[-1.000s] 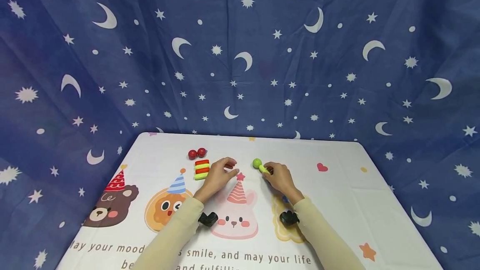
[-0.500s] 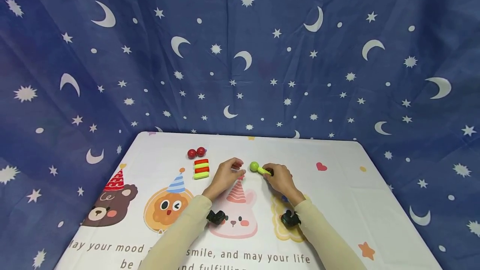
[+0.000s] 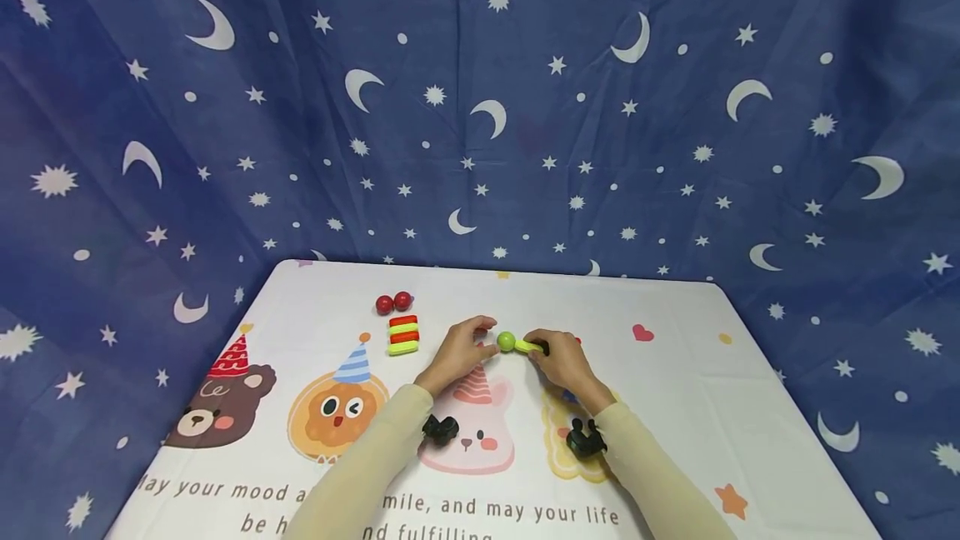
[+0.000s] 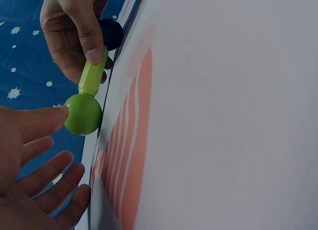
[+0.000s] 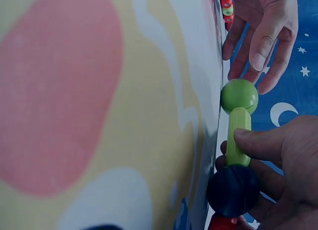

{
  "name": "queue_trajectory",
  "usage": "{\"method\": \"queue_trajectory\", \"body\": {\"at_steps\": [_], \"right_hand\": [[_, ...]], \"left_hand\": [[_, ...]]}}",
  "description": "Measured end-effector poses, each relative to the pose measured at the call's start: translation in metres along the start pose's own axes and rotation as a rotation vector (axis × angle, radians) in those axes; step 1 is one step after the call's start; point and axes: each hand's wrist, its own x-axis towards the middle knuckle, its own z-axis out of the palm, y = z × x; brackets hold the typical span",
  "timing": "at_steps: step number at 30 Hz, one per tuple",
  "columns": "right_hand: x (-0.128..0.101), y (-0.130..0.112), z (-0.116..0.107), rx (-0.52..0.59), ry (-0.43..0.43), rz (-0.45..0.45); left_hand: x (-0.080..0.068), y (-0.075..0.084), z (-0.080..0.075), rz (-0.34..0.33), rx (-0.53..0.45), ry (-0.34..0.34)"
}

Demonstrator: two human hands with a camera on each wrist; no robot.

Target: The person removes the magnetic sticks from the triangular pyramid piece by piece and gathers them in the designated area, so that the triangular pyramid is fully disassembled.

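- The right hand pinches a short green stick between thumb and fingers; the stick lies just above the tablecloth near the middle of the table.
- A green ball sits on the stick's free end, pointing toward the other hand. On the near end, inside the right hand's grasp, there is a dark blue ball, and the right wrist view shows a bit of red just below it.
- The left hand is spread loosely, fingers relaxed and parted; in the left wrist view one fingertip meets the green ball's side. It grips nothing.
- Off to the left, well apart from both hands, a small stack of red and yellow-green bars lies on the cloth, with two red balls just behind it.
- Compared with a second ago, the two hands have closed in on each other: the left hand has slid right, away from the stacked bars, and the green ball has travelled left until it meets the left fingers. The bars and red balls have stayed put.
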Motion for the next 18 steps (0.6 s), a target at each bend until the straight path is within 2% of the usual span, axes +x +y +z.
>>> {"method": "queue_trajectory", "body": {"at_steps": [10, 18], "right_hand": [[0.0, 0.003, -0.004, -0.001, -0.04, -0.037], [0.003, 0.002, 0.0, -0.003, -0.041, -0.034]], "left_hand": [[0.005, 0.003, 0.012, 0.084, 0.087, -0.036], [0.006, 0.002, 0.016, 0.08, 0.068, -0.047]]}}
